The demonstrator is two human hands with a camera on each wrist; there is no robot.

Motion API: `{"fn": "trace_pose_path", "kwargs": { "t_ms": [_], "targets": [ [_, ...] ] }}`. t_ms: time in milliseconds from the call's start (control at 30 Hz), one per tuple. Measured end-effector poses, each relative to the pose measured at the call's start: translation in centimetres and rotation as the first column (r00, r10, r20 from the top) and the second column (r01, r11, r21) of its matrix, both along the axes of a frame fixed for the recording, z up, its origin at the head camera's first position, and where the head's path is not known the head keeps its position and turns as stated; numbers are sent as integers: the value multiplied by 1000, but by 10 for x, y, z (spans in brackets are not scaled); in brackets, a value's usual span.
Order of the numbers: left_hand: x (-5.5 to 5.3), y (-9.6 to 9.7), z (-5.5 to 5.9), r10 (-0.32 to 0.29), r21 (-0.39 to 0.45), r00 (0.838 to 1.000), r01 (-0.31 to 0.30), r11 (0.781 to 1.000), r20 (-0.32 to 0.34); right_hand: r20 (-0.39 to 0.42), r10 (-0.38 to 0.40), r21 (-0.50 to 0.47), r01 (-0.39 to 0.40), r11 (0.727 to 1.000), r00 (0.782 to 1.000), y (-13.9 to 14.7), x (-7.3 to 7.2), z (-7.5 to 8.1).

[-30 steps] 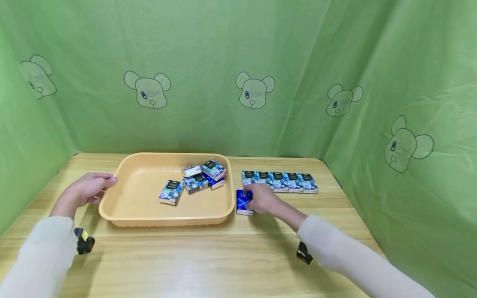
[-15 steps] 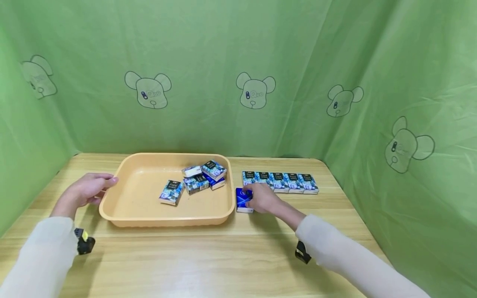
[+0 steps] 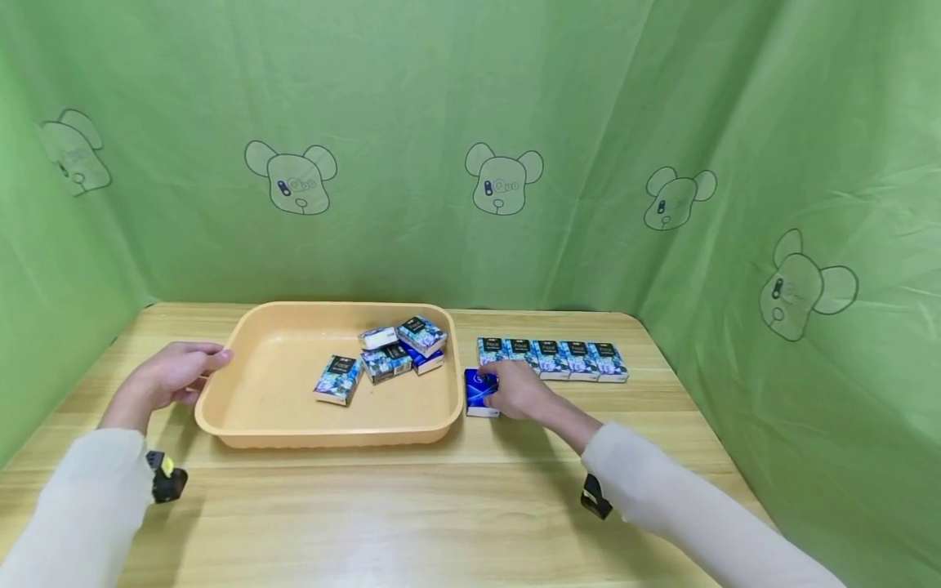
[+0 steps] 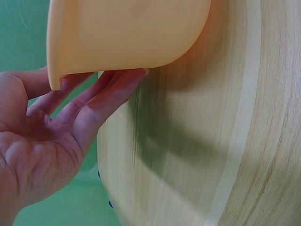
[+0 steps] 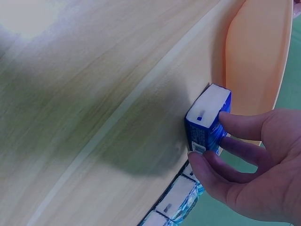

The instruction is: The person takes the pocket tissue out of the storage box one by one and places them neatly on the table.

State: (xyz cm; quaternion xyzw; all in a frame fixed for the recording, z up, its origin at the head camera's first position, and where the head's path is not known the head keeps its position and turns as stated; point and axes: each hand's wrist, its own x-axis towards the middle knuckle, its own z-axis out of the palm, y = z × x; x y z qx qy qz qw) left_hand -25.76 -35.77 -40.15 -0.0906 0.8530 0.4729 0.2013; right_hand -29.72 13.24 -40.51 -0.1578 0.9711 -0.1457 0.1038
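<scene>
My right hand [image 3: 520, 392] holds a dark blue pocket tissue pack [image 3: 476, 398] that lies flat on the table, just right of the tray. In the right wrist view, the fingers [image 5: 211, 176] curl about the blue pack [image 5: 201, 113], touching its printed face and side. Beyond it, a row of several blue-flowered tissue packs [image 3: 577, 359] lies side by side, partly covered by the hand. My left hand [image 3: 172, 376] grips the left rim of the peach tray [image 3: 294, 431], thumb over the edge; the left wrist view shows fingers against the outside of the wall.
Inside the tray, several tissue packs [image 3: 387, 361] are heaped at the right, and one flowered pack [image 3: 339, 380] lies apart near the middle. A green curtain [image 3: 397, 245] closes off the back and both sides of the wooden table [image 3: 331, 523].
The blue tissue pack has slid slightly away from me, towards the flowered row, with my right hand on it. The left hand and the tray have stayed put.
</scene>
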Motion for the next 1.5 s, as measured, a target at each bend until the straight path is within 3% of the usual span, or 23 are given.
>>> {"fn": "trace_pose_path", "kwargs": {
  "t_ms": [367,867,1033,1500],
  "targets": [
    [0,0,-2,8,20,1000,-7,1000,-9,3,-4,-13,4,1000,1000,0,-1,0],
    [1,0,-1,4,10,1000,-4,1000,-8,71,-52,-15,53,998,996,-2,-3,4],
    [1,0,-1,1,18,1000,-1,1000,-10,21,-28,13,28,1000,999,-3,-6,11],
    [1,1,0,-1,14,1000,1,1000,-8,-114,-47,-44,42,998,992,-25,-10,36]
  ]
}}
